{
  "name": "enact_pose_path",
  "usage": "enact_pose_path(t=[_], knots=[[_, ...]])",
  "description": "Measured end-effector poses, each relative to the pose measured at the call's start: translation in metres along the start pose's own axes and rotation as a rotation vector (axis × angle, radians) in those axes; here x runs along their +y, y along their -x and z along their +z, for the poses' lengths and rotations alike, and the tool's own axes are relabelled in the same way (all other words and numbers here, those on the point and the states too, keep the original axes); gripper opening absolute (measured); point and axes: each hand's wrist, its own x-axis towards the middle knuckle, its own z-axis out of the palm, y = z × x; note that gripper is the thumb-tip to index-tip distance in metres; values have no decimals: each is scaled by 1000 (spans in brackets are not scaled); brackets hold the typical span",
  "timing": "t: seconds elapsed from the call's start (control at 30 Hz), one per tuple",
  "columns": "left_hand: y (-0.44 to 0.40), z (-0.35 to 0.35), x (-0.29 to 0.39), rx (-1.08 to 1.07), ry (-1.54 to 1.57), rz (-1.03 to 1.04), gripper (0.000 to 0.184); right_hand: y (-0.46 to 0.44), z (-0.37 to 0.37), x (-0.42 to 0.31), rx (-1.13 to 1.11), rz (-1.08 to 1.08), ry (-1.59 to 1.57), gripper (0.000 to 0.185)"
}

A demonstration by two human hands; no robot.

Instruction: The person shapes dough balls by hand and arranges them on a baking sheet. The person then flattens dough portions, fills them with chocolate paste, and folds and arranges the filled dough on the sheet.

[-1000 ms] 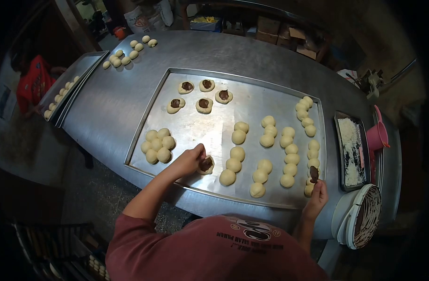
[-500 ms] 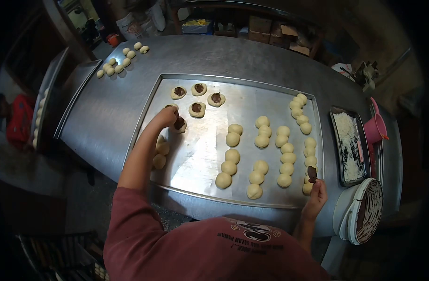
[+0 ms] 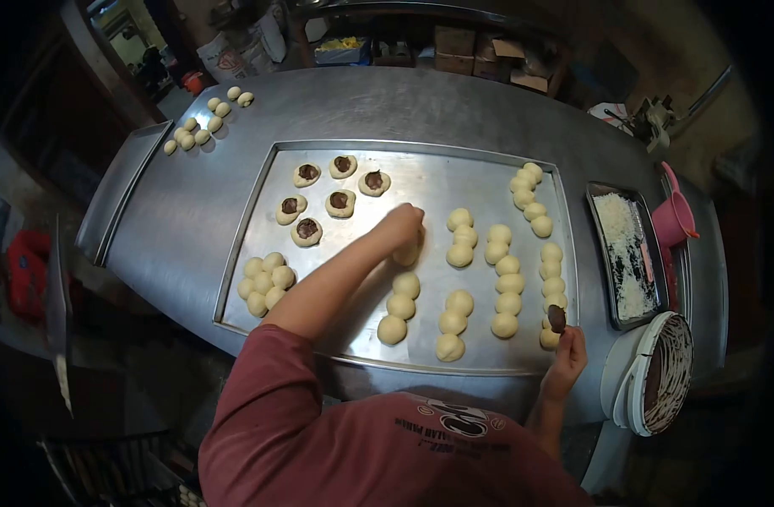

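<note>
My left hand (image 3: 402, 230) reaches over the middle of the large metal tray (image 3: 361, 365), its fingers closed round a pale dough ball (image 3: 410, 252) that they partly cover. Below it runs a column of dough balls (image 3: 398, 306). Over the tray's lower right corner, my right hand (image 3: 570, 359) grips a small tool (image 3: 556, 318) whose end is coated in chocolate-brown paste. Several flattened dough pieces with brown filling (image 3: 306, 231) lie at the tray's upper left. A cluster of plain balls (image 3: 265, 283) sits near my left forearm.
To the right are a dark tray of white shreds (image 3: 623, 253), a pink container (image 3: 673, 220) and a white tub with brown paste (image 3: 667, 376). More dough balls (image 3: 203, 136) lie at the table's far left. Part of a person in red (image 3: 26, 275) shows at the left edge.
My left hand has left the filled pieces and moved right to the plain dough balls. The lower-left filled piece is uncovered. The tray of balls at far left was lifted away.
</note>
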Motion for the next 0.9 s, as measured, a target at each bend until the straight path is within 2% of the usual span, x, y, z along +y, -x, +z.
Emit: enact_pose_path(t=[0.1, 0.13, 0.2, 0.27, 0.3, 0.43, 0.57, 0.7, 0.8, 0.87, 0.9], knots=[[-33, -16, -33, 338, 468, 41, 17, 3, -11, 7, 37, 50, -15, 17], [-24, -52, -8, 500, 653, -48, 20, 4, -14, 10, 51, 91, -48, 17], [-22, -78, -4, 386, 976, -163, 19, 3, -17, 15, 65, 157, -116, 17], [-15, -72, 3, 364, 999, -156, 22, 3, -13, 16, 54, 146, -120, 17], [-11, -64, 2, 373, 996, -152, 22, 2, -10, 16, 44, 139, -122, 17], [19, -10, 0, -108, 73, 235, 27, 3, -4, 9, 22, 104, -129, 18], [60, 5, 15, 50, 85, 108, 25, 4, -5, 1, -7, 44, -135, 19], [91, -19, 46, -21, 1318, -83, 14, 4, 2, -3, -4, 140, -196, 17], [110, -7, 85, 42, 1603, 8, 12, 1, 31, -28, -11, 112, -285, 17], [122, 2, 124, 103, 1805, -20, 19, -2, 53, -60, -51, -300, -83, 24], [135, -6, 144, 90, 1738, -104, 20, -2, 60, -70, -93, -357, -24, 23]])
